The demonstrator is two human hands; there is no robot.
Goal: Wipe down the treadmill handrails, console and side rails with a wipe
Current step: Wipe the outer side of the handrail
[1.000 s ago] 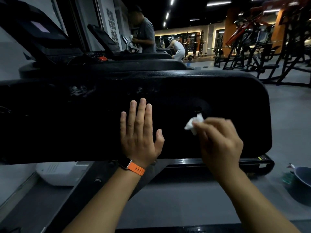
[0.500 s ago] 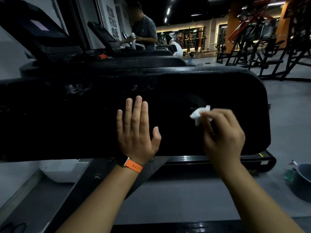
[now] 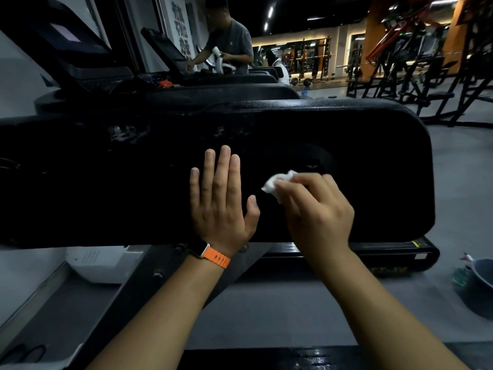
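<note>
A broad black padded handrail panel (image 3: 106, 182) of the treadmill spans the view in front of me. My left hand (image 3: 221, 201) lies flat on it with straight fingers, an orange watch strap on the wrist. Just to its right, my right hand (image 3: 317, 212) pinches a small crumpled white wipe (image 3: 277, 182) and holds it against the panel's face. The treadmill console (image 3: 66, 46) rises at the upper left, its screen dark with a pale patch.
More treadmills stand in a row behind, and a person in a grey shirt (image 3: 229, 41) works at one. Weight racks (image 3: 426, 62) fill the right background. A grey basin (image 3: 480, 284) sits on the floor at the right edge. A white box (image 3: 93, 263) lies below the panel.
My right hand with the wipe has slid left across the panel, closer to my left hand. The left hand stays flat in the same place.
</note>
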